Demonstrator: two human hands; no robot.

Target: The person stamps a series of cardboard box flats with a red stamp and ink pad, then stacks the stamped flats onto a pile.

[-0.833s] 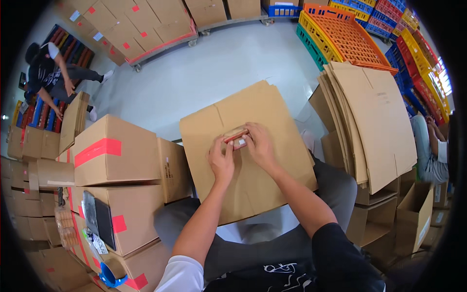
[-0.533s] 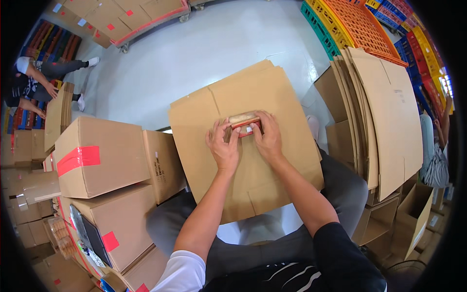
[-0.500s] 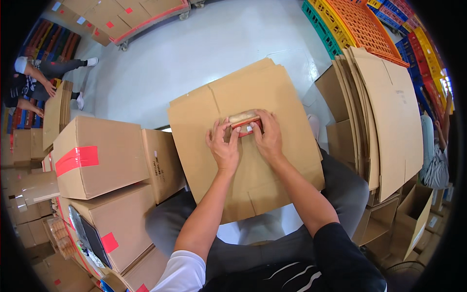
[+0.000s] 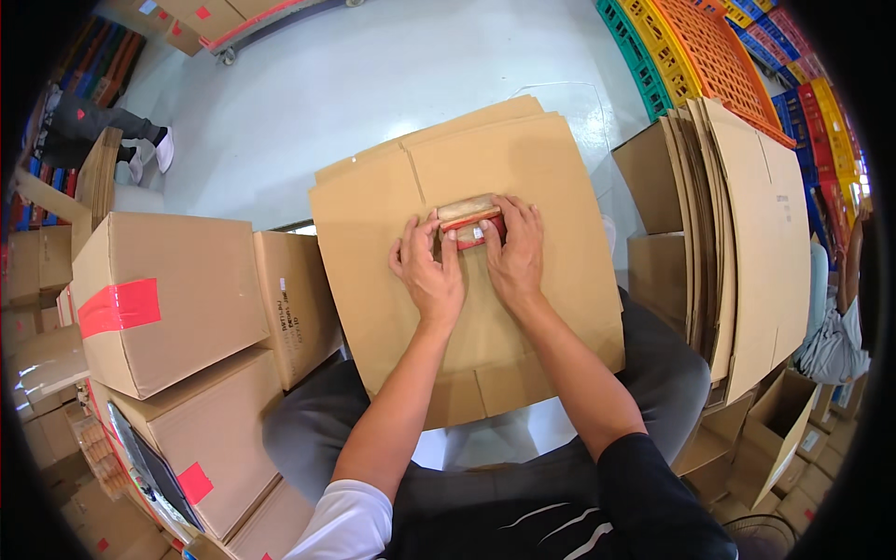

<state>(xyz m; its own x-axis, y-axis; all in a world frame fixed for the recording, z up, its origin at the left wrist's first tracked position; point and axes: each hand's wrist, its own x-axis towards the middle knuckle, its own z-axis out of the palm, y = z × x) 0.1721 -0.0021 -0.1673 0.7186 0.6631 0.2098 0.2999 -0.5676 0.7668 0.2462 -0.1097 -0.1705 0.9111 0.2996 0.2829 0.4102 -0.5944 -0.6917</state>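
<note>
My left hand and my right hand grip a small tan-and-red block from either side, thumbs on its near face, which carries a small pale label. The block is on or just over a stack of flattened cardboard sheets lying in front of me across my knees. Its underside is hidden.
Taped cartons are stacked at my left. Folded cardboard sheets lean at my right, below plastic crates. A co-worker's legs show at the upper left. A loaded trolley stands on the floor beyond.
My hands and the block sit slightly higher in the picture, still in the same grip. The view has shifted, and the co-worker at the left shows mostly legs now.
</note>
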